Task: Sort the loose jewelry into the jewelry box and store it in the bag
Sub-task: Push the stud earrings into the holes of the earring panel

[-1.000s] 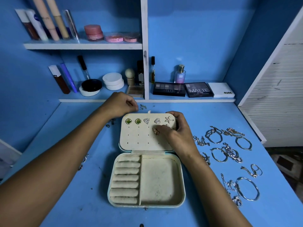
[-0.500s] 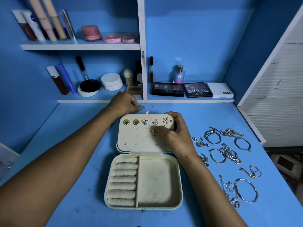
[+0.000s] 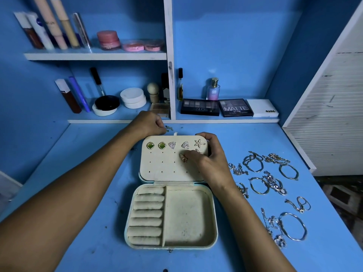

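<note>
earring being seated on the lid panel; little movement over the last second

the right hand (image 3: 212,160) is staying curled over the right edge of the jewelry box (image 3: 170,193) lid, its fingertips pinching a gold earring (image 3: 184,158) against the second row of holes, much as it was a second ago. the left hand (image 3: 150,123) is remaining behind the lid, fingers curled; whether it is gripping anything, i cannot tell. five earrings are sitting in the top row. bracelets (image 3: 275,185) are lying loose on the table (image 3: 78,242) to the right. no bag is showing. sorting appears to be in its early part.
</note>
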The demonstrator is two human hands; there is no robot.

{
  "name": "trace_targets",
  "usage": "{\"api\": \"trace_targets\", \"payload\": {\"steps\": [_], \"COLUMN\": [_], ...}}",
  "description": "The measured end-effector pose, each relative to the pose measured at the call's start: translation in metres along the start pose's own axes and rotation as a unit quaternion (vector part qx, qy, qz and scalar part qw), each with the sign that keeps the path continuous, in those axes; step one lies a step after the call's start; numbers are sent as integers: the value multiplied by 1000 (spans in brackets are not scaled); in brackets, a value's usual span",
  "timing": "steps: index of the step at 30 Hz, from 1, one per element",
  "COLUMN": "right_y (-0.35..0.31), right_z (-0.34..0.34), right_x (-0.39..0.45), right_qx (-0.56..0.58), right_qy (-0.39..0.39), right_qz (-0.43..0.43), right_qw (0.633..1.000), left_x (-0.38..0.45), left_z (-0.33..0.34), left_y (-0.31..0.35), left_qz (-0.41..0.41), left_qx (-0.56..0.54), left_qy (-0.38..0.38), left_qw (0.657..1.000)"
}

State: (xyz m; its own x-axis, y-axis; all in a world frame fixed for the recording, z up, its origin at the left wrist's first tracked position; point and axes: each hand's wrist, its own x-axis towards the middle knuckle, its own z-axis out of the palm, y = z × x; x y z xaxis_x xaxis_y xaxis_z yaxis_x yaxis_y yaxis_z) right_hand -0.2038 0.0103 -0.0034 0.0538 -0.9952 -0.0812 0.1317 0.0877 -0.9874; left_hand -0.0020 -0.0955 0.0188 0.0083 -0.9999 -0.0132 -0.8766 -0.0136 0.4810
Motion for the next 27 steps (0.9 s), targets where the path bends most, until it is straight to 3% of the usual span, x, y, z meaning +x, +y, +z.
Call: {"api": "trace_targets", "payload": {"steps": [11,18,27], "right_y": [-6,-17,-10], "right_z": [-1,-4,-6], "right_x": [-15,-38,-61], "right_qx": [-28,-93,-182], "right_qy": [-12,-29,5], "right_qz": [-52,-114,-184], "right_qw": [998,989,966], "left_x": [-24,-41,-65], "left_z": [-23,-43,-51], "left_y": [-4,-5,4], "left_qz": [-31,-6,15], "left_qx": [-121,-180,-232], "left_qy": [34,51,53], "left_qw": [992,982,971]}}
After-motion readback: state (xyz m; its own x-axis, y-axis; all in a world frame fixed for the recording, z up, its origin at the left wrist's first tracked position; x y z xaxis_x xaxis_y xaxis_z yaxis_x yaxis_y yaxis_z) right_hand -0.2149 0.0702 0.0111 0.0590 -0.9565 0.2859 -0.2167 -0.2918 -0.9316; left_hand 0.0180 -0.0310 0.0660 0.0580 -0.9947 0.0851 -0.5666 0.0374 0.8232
